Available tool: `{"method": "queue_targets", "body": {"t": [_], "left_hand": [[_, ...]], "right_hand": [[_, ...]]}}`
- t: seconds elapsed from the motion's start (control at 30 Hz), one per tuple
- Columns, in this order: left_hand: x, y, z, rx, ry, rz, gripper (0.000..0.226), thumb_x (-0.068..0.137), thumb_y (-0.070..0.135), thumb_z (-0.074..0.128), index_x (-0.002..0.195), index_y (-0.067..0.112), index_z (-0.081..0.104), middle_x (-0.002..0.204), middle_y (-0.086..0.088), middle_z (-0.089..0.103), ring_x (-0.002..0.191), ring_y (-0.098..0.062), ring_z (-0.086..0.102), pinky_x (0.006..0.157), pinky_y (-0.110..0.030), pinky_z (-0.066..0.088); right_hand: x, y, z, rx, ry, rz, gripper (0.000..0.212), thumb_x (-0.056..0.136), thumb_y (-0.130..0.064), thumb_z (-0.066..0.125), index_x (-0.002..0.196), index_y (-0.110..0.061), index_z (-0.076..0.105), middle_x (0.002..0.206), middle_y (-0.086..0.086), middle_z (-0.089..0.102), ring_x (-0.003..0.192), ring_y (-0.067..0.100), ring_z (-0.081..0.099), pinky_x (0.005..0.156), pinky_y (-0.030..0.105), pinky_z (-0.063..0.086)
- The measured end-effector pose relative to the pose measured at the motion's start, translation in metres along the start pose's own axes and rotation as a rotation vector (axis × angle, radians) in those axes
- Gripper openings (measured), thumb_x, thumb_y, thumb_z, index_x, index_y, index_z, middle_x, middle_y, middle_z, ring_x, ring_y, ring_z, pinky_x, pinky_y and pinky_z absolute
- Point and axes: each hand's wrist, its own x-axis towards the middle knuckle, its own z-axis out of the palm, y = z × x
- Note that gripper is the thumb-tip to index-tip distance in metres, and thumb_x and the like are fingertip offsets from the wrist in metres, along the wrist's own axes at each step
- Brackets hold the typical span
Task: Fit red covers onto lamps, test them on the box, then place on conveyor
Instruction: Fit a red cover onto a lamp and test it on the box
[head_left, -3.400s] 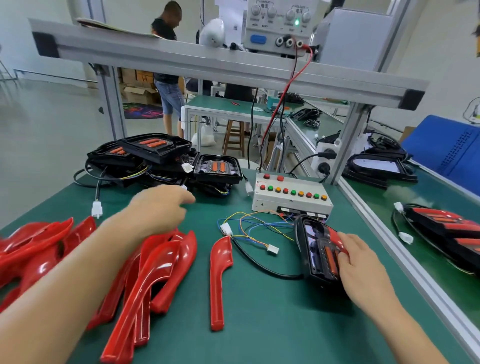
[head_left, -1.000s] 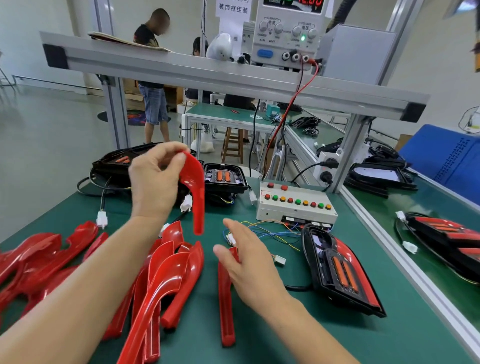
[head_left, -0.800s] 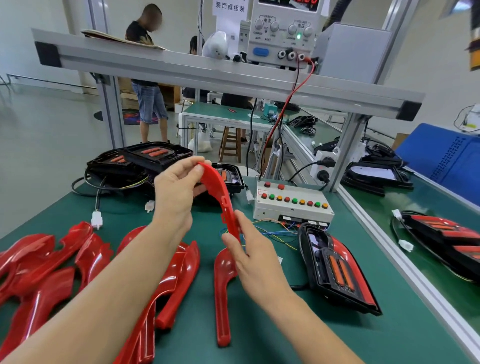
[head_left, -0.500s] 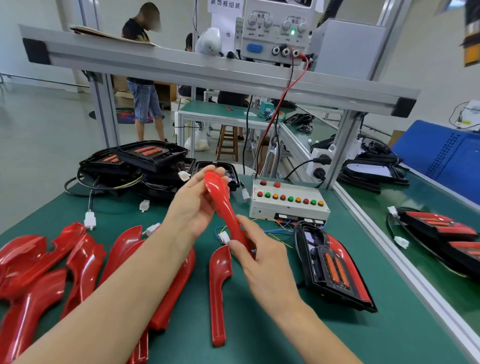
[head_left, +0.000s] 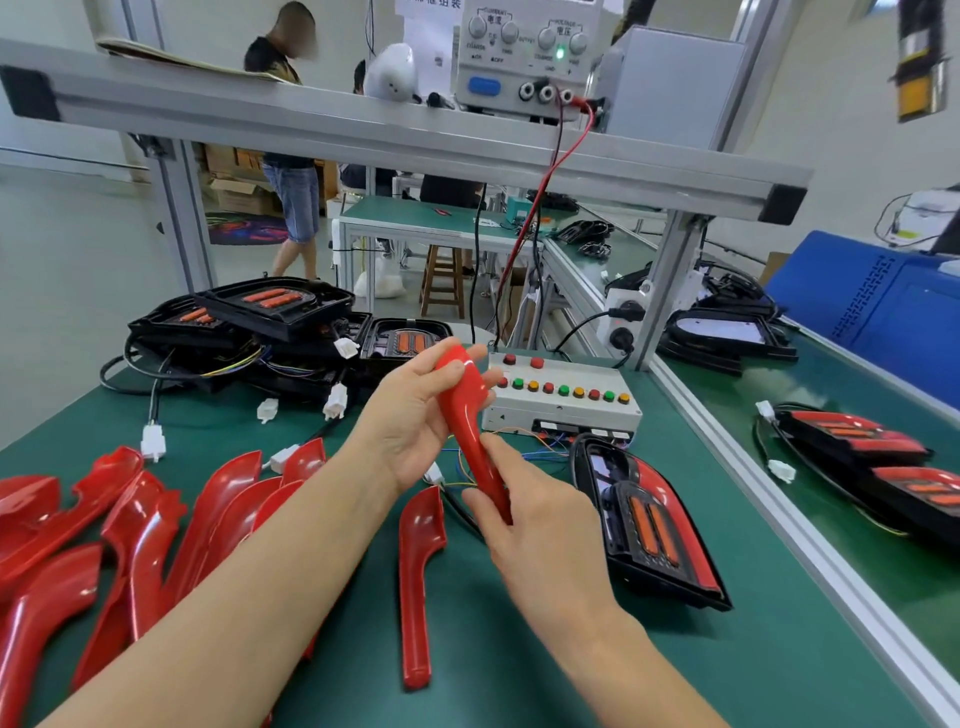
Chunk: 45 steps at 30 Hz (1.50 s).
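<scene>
Both my hands hold one glossy red cover (head_left: 467, 415) above the green table. My left hand (head_left: 415, 421) grips its wide upper end. My right hand (head_left: 530, 514) pinches its narrow lower end. A black lamp with a red edge and orange strips (head_left: 644, 519) lies on the table just right of my right hand. Behind the cover stands the white test box (head_left: 563, 400) with coloured buttons, and loose coloured wires trail in front of it. Another red cover (head_left: 418, 577) lies flat below my hands.
Several red covers (head_left: 135, 535) are piled at the left. Black lamps with cables (head_left: 270, 327) are stacked at the back left. The green conveyor (head_left: 810, 519) runs along the right behind an aluminium rail and carries lamps (head_left: 872, 467). An aluminium beam (head_left: 363, 135) crosses overhead.
My left hand picked a red cover from the pile and raised it. My right hand left the lamp and took the cover's lower end. The cover has turned more upright between both hands.
</scene>
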Motion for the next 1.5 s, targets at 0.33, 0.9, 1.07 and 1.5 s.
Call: {"method": "queue_targets", "body": {"t": [0.33,0.9,1.07,1.5], "left_hand": [[0.009,-0.023,0.021,0.267,0.050,-0.127,0.016,0.098,0.022,0.047,0.093,0.018,0.062,0.106,-0.004,0.066,0.095,-0.023,0.064,0.095,-0.042,0.047],[0.042,-0.117,0.071,0.632,0.105,-0.540,0.019,0.089,0.005,0.057,0.107,-0.002,0.059,0.099,-0.021,0.066,0.074,-0.030,0.063,0.075,-0.040,0.055],[0.041,-0.122,0.061,0.438,0.193,-0.612,0.012,0.088,0.005,0.049,0.097,0.000,0.055,0.094,-0.020,0.060,0.070,-0.027,0.061,0.071,-0.037,0.055],[0.024,-0.116,0.057,-0.076,0.244,-0.424,0.041,0.095,0.027,0.056,0.129,0.004,0.054,0.124,-0.021,0.061,0.099,-0.032,0.061,0.089,-0.048,0.050]], "right_hand": [[-0.002,0.024,-0.041,-0.118,0.047,0.094,0.038,0.100,-0.025,0.048,0.138,-0.027,0.046,0.094,0.004,0.067,0.085,0.029,0.059,0.076,0.038,0.042],[-0.024,0.094,-0.068,-0.146,0.067,0.402,0.021,0.101,-0.029,0.043,0.117,-0.028,0.056,0.078,0.000,0.062,0.077,0.023,0.055,0.066,0.036,0.041],[-0.033,0.100,-0.074,-0.126,0.102,0.393,0.021,0.101,-0.028,0.044,0.119,-0.031,0.054,0.079,-0.003,0.058,0.076,0.014,0.053,0.060,0.028,0.036],[-0.051,0.071,-0.057,-0.196,0.097,0.189,0.042,0.101,-0.029,0.044,0.143,-0.023,0.044,0.121,-0.006,0.049,0.105,0.018,0.052,0.087,0.031,0.043]]}}
